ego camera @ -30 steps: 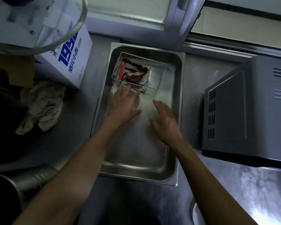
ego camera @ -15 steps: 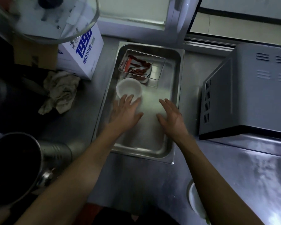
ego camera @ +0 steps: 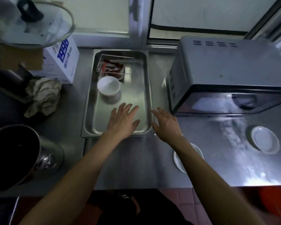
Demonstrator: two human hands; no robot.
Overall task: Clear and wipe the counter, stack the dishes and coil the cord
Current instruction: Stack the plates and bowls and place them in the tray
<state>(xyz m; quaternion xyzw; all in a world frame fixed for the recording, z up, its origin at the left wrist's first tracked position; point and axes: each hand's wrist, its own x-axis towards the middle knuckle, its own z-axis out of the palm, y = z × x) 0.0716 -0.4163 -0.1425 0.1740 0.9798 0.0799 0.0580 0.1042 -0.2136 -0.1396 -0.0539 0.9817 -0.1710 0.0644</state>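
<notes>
Stainless-steel kitchen counter [ego camera: 136, 163] below a window, seen from above. A deep steel tray [ego camera: 148, 88] sits at centre; inside it, at the far end, lies a clear plastic box [ego camera: 116, 65] holding red pieces, probably dried chillies, and just in front of that stands a small white bowl [ego camera: 108, 86]. The left hand [ego camera: 122, 120] hovers over the tray's near end with fingers spread and straight, holding nothing; whether it touches the tray floor cannot be told. The right hand [ego camera: 166, 123] is likewise spread and empty, at the tray's near right rim. A microwave oven [ego camera: 225, 72] stands to the right. One white saucer [ego camera: 264, 139] lies on the open counter well to the right, and a second saucer [ego camera: 178, 159] lies partly hidden under the right forearm. A crumpled cloth [ego camera: 42, 95] rests left of the tray, beside a white carton [ego camera: 62, 60] with blue print; a glass lid [ego camera: 31, 23] sits above the carton, and a large metal pot [ego camera: 15, 153] occupies the near left. No cord is visible.

Handling, as judged: the bowl and saucers look ceramic, rigid, light, smooth and breakable, best lifted by the rim and stacked gently. The tray is stiff and likely needs both hands at its long rims. The cloth is soft and bunches readily for wiping.
</notes>
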